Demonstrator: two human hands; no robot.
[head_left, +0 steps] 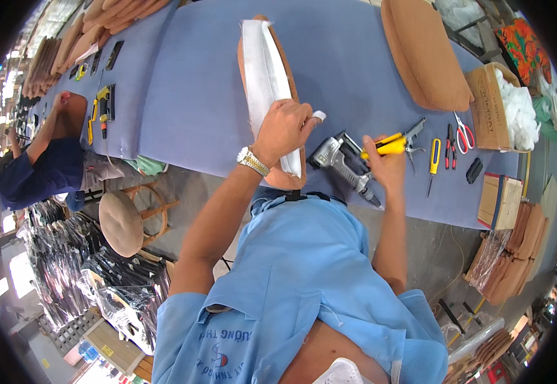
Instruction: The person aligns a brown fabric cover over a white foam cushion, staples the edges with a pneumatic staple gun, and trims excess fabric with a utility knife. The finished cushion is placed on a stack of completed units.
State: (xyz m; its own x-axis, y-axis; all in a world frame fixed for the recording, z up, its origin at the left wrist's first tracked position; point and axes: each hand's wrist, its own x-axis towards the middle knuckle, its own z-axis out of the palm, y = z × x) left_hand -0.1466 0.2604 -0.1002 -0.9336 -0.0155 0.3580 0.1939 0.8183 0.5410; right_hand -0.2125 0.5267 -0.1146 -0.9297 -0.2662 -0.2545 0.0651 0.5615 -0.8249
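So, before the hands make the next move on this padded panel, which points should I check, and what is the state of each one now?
1. Left hand grips the padded panel at its near end: ok.
2. Right hand holds the yellow-handled pliers: ok.
3. Panel rests on the blue table, not hanging over the edge: cannot tell, the near end reaches the edge.
4. Staple gun lies on the table between the hands, untouched: ok.
5. Scissors and the yellow screwdriver lie apart from the hands: ok.
6. White fabric edge is fully fastened: cannot tell.
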